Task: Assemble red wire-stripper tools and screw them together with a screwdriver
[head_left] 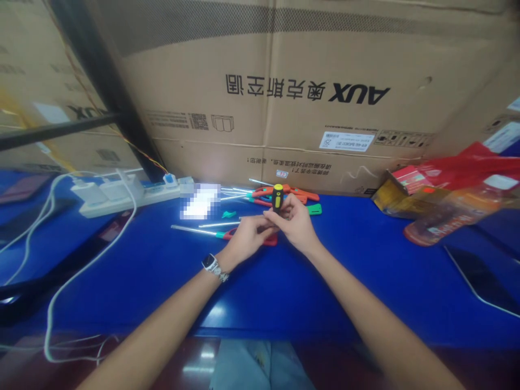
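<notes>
My right hand (296, 221) is closed around a short screwdriver with a yellow and black handle (278, 196), held upright over the blue table (365, 281). My left hand (247, 235), with a watch on its wrist, is pinched against the lower end of that screwdriver, and what it pinches is too small to make out. Under my hands lies a red-handled tool (270, 239). Behind them lie several orange and green-handled screwdrivers (298, 193) and loose metal shafts (193, 230).
A large cardboard box (284, 92) stands along the back of the table. A white power strip (122, 194) with plugs and cables sits at the left. Red and orange packaging (450, 195) lies at the right, and a dark flat device (483, 281) near the right edge.
</notes>
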The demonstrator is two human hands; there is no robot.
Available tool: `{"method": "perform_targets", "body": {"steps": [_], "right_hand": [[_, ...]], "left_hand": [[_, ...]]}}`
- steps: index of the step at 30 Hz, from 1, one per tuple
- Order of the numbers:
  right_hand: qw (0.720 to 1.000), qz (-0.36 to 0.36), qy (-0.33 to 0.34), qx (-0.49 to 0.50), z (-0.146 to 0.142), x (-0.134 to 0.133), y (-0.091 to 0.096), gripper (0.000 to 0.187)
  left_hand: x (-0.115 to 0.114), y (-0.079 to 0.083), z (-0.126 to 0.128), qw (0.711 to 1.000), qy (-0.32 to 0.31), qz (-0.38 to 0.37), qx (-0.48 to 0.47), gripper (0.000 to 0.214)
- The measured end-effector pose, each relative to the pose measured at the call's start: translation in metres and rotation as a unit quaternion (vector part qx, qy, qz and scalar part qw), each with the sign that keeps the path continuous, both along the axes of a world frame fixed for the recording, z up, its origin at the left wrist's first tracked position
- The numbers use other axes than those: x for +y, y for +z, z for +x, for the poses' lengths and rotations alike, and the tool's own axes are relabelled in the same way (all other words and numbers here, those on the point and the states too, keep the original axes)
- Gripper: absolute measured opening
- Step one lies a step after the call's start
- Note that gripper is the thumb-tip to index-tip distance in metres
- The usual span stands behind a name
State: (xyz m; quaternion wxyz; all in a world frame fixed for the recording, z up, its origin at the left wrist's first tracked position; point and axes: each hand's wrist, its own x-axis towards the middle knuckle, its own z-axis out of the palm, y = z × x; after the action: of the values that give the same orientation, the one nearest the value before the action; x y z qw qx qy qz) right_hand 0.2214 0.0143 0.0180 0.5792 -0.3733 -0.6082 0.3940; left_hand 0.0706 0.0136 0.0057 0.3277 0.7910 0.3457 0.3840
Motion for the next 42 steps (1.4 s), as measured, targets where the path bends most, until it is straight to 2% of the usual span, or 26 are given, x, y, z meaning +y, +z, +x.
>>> {"method": "perform_targets", "body": {"steps": [2, 5, 7, 8, 11, 17, 20, 24, 27, 29, 32, 34, 37, 40, 42], "right_hand": [[1.000, -0.023, 0.014, 0.015, 0.001, -0.003, 0.002, 0.039], [0.994, -0.051, 0.091, -0.017, 0.008, -0.008, 0.007, 0.033], [0.989, -0.063, 0.128, -0.036, 0.013, -0.009, 0.010, 0.036], [0.988, -0.067, 0.132, -0.035, 0.015, -0.009, 0.011, 0.037], [0.990, -0.083, 0.108, -0.020, 0.017, -0.006, 0.011, 0.038], [0.997, -0.072, 0.006, 0.042, 0.009, -0.002, 0.002, 0.048], [0.997, -0.064, 0.007, 0.041, 0.006, -0.002, -0.001, 0.043], [0.997, -0.057, 0.047, 0.014, 0.009, -0.004, 0.001, 0.040], [0.995, -0.059, 0.080, 0.005, 0.013, -0.003, 0.003, 0.042], [0.994, -0.060, 0.090, 0.002, 0.014, -0.002, 0.003, 0.043], [0.994, -0.061, 0.093, -0.009, 0.013, -0.002, 0.002, 0.043], [0.994, -0.059, 0.090, -0.016, 0.011, -0.002, 0.002, 0.043], [0.993, -0.063, 0.098, -0.014, 0.013, -0.003, 0.003, 0.044], [0.988, -0.082, 0.131, -0.008, 0.019, -0.004, 0.006, 0.042], [0.985, -0.088, 0.145, -0.017, 0.023, -0.006, 0.008, 0.040]], "left_hand": [[-0.001, 0.000, 0.001, 1.000, -0.004, 0.022, 0.022, 0.017], [-0.002, 0.003, 0.001, 0.994, 0.028, 0.051, 0.090, 0.015], [-0.003, 0.004, -0.003, 0.988, 0.047, 0.063, 0.134, 0.008], [-0.002, 0.003, -0.006, 0.985, 0.043, 0.066, 0.153, 0.013], [0.001, 0.000, -0.015, 0.977, 0.007, 0.068, 0.201, 0.030], [0.008, -0.008, -0.023, 0.975, -0.008, 0.068, 0.213, 0.021], [0.007, -0.009, -0.018, 0.979, 0.003, 0.047, 0.198, 0.020], [0.005, -0.006, -0.016, 0.980, 0.004, 0.046, 0.195, 0.022], [0.009, 0.009, -0.037, 0.984, -0.003, 0.052, 0.169, 0.039], [0.014, 0.023, -0.061, 0.993, 0.049, 0.043, 0.094, 0.034], [0.023, 0.037, -0.093, 0.986, 0.163, 0.041, 0.026, 0.035], [0.025, 0.038, -0.099, 0.986, 0.150, 0.028, 0.067, 0.037], [0.020, 0.030, -0.086, 0.986, 0.108, 0.025, 0.125, 0.031], [0.010, 0.019, -0.063, 0.991, 0.062, 0.015, 0.117, 0.023], [0.004, 0.012, -0.050, 0.990, 0.032, 0.042, 0.131, 0.023]]}}
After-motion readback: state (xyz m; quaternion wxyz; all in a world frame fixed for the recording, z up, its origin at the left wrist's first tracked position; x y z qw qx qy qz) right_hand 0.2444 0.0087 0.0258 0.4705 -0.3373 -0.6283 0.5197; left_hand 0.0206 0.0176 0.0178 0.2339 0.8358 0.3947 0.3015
